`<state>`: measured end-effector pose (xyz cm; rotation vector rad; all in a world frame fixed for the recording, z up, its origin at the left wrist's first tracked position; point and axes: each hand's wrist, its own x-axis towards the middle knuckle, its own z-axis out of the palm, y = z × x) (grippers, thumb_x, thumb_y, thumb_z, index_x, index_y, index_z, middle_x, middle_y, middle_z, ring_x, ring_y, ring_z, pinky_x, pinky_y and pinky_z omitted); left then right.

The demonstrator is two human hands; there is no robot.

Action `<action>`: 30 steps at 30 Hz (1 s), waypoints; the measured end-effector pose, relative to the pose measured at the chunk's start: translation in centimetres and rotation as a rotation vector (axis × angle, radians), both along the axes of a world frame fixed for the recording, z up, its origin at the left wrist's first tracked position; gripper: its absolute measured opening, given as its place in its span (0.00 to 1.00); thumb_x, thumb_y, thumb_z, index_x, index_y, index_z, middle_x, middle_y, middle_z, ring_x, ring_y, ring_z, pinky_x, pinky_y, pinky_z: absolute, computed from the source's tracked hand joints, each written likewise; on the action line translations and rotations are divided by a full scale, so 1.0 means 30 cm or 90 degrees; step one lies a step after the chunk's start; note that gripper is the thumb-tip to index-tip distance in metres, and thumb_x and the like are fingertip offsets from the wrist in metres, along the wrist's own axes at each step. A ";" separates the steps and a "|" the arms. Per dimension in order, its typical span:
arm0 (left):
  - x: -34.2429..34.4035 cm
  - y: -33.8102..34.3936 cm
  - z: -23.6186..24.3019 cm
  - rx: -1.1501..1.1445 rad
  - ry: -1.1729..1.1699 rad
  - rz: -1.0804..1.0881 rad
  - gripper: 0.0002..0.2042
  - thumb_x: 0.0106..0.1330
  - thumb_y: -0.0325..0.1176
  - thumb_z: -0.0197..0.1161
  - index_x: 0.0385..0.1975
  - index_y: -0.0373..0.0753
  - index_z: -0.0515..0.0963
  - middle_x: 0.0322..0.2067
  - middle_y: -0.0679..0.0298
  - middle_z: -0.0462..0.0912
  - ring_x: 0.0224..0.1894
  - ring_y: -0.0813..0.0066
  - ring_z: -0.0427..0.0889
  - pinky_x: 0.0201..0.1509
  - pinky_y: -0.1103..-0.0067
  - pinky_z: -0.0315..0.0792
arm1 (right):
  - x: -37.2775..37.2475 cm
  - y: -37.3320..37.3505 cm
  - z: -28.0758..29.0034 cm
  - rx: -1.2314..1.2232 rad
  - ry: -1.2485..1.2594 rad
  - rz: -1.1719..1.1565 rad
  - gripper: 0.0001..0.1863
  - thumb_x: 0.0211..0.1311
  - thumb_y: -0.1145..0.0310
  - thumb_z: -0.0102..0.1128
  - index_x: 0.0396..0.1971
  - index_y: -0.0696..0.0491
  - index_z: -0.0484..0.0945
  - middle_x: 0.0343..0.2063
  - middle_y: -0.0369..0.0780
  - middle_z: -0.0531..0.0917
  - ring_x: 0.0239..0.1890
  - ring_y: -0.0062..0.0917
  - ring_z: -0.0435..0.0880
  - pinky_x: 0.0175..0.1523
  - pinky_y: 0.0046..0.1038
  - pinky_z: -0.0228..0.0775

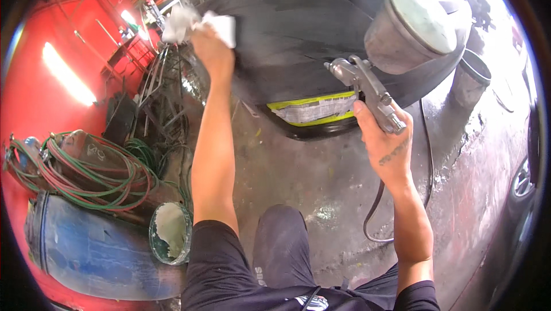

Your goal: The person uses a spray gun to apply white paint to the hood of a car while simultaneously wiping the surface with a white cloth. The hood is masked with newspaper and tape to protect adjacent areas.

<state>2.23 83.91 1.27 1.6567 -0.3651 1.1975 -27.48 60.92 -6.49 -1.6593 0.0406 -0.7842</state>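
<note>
My left hand (215, 53) is closed on a crumpled white cloth (181, 24), blurred by motion, at the left side of a dull black car body panel (275, 30). In my right hand (387, 147) is a metal spray gun (370, 84), its nozzle toward the panel. A large round paint cup (393, 41) with a pale lid tops the gun. Below the panel's lower edge, a lamp area is masked with printed paper (318, 110) and yellow-green tape. My right fingers are partly hidden behind the gun's handle.
A dark air hose (376, 210) loops down to the floor (321, 179). Left are coiled red and green hoses (103, 167), a blue drum (103, 242), a clear tub (171, 233), metal stands and a red wall (34, 98). At right stand a grey bucket (472, 78) and a car wheel (522, 179).
</note>
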 end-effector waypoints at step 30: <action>-0.162 -0.077 -0.297 0.182 -0.219 -0.080 0.28 0.74 0.34 0.58 0.73 0.33 0.68 0.75 0.35 0.55 0.76 0.42 0.58 0.79 0.56 0.51 | 0.047 0.248 0.047 -0.161 0.025 0.011 0.13 0.68 0.74 0.66 0.49 0.61 0.84 0.26 0.33 0.82 0.29 0.15 0.73 0.36 0.25 0.68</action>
